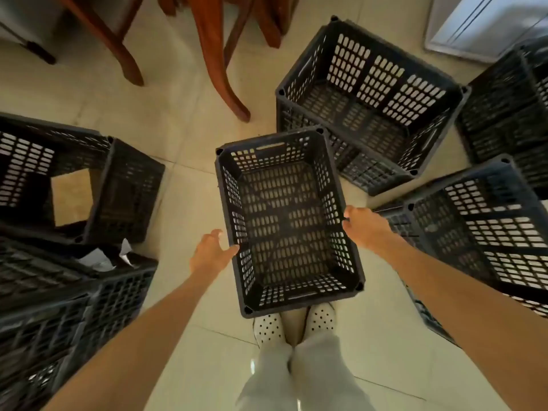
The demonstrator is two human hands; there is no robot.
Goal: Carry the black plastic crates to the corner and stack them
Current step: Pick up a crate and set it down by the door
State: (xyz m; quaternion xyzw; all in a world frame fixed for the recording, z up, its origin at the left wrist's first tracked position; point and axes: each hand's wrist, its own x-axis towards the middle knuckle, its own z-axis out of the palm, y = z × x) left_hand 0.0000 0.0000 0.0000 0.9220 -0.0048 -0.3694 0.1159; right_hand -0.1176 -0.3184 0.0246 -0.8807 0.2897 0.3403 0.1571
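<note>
An empty black plastic crate (228, 200) stands open side up in the middle of the view, just in front of my white dotted shoes (268, 329). My right hand (366, 225) is curled over the rim of its right long wall. At the left long wall, my left hand (211, 252) has its fingers spread, with only the thumb tip touching the rim. Whether the crate rests on the floor or hangs just above it, I cannot tell.
More black crates ring me: a stack at the back right (370, 93), one at the far right (510, 114), one near right (489, 232), one at the left (124, 185), and a left front stack (59, 307) holding crumpled paper (100, 259). Wooden chair legs (219, 60) stand ahead on the tiled floor.
</note>
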